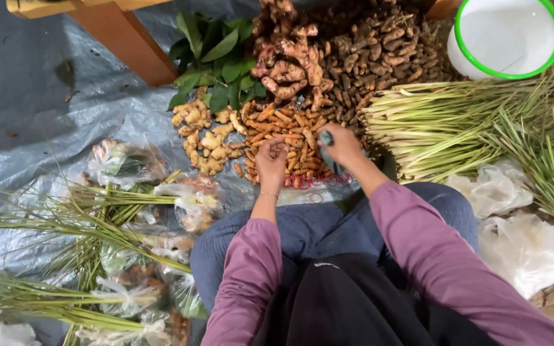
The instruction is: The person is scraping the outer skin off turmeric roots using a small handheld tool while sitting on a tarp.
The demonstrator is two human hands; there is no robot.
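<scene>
Clear plastic packed bags lie left; crumpled empty bags right.

One white bucket, two hands, five root piles.

- so the person sits on the tarp, both hands out front over the orange root pile; left hand on its near edge, right hand just beside it, on the pile's right end
- knobbly ginger pile sits left of that pile, leaves behind it
- galangal pile and a heap of small dark roots lie further back
- lemongrass stalks off to the right, bucket behind them, plastic bags nearer, by the right knee
- bagged bundles stacked on the left, near the left knee
</scene>
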